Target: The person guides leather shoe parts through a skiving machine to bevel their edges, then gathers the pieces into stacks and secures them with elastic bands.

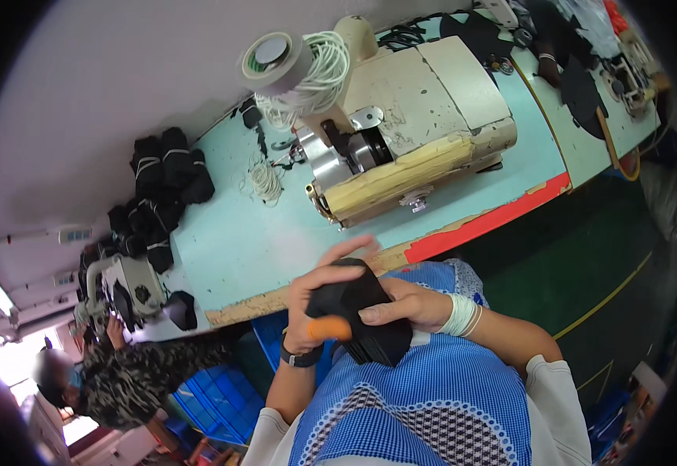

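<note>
Both hands, left and right, grip a black fabric stack before the apron; sewing machine on the table ahead, black bundles beside it

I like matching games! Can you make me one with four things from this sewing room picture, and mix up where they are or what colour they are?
Things:
1. stack of black fabric pieces
2. roll of tape
3. tied black bundles
4. orange fingertip cover

Places or colours:
A. on top of the sewing machine
B. on a finger of the left hand
C. held between the left hand and the right hand
D. piled at the far edge of the light blue table

Pairs: 1-C, 2-A, 3-D, 4-B
</note>
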Motion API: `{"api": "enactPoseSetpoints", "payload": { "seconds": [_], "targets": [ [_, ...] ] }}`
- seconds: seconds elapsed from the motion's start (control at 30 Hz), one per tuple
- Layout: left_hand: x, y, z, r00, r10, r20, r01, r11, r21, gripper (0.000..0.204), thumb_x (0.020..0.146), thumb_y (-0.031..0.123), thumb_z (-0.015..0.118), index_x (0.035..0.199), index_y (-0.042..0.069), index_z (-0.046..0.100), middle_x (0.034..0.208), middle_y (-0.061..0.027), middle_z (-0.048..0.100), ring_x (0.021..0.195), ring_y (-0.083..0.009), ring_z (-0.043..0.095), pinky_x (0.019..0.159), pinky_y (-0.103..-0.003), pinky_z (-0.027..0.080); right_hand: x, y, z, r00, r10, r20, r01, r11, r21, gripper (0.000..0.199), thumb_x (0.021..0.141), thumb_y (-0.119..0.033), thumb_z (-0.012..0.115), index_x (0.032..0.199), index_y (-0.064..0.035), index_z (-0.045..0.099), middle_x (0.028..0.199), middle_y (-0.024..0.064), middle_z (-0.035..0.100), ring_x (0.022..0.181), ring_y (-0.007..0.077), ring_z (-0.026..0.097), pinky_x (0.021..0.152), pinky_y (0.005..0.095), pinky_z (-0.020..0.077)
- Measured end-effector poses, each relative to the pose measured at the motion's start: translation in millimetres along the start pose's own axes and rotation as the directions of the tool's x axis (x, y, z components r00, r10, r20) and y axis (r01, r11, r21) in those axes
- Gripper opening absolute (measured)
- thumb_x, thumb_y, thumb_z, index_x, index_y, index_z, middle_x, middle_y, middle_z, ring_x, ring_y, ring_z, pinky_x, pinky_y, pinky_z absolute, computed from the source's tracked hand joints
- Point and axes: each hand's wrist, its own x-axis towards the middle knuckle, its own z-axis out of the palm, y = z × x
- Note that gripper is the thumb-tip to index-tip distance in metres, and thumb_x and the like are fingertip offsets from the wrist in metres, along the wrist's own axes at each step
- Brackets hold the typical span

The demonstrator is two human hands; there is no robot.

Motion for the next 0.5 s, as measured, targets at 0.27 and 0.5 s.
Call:
{"api": "enactPoseSetpoints", "payload": {
  "seconds": [0.27,0.5],
  "targets": [
    [44.7,12.0,-40.5,1.000,0.002,0.007,-0.002,1.000,0.008,0.066,0.079,0.039,0.077,0.127,0.002,0.052,0.130,-0.0264,0.050,0.114,-0.0343,0.059,0.098,-0.044,0.048,-7.1,-30.4,-6.1,0.901,-0.252,-0.352,0.211,0.966,-0.153,0.050,0.089,-0.023,0.067,0.127,0.0059,0.053,0.113,0.0115,0.062,0.100,0.0159,0.061,0.089,0.0287,0.0486],
    [90.6,16.1,-41.5,0.870,-0.470,-0.151,0.478,0.725,0.497,0.022,0.096,0.012,0.059,0.111,-0.004,0.063,0.099,-0.0090,0.070,0.092,-0.0139,0.064,0.084,-0.027,0.050,10.1,-46.4,-19.7,0.667,-0.588,-0.458,-0.024,0.597,-0.802,0.050,0.088,-0.016,0.064,0.131,0.0051,0.049,0.110,0.0189,0.065,0.100,0.0209,0.065,0.086,0.0321,0.0511]
  ]
}}
